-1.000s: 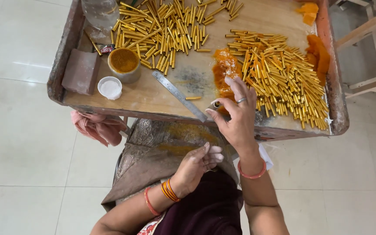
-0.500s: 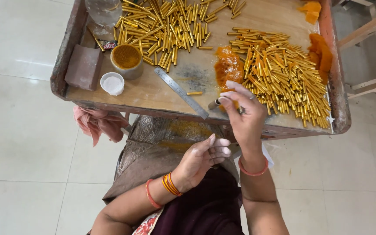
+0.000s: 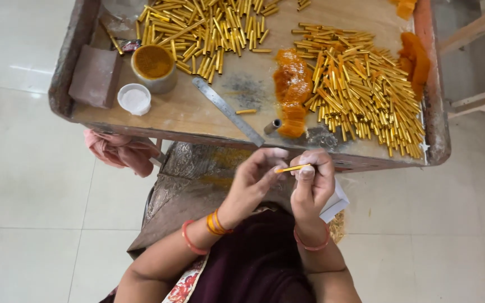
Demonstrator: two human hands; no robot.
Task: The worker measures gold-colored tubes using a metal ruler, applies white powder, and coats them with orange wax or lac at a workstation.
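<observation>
Below the near edge of the wooden tray table [image 3: 197,115], above your lap, your left hand [image 3: 252,182] and right hand [image 3: 312,182] each pinch an end of one thin yellow stick [image 3: 293,168] between thumb and fingertips, held almost level.
</observation>
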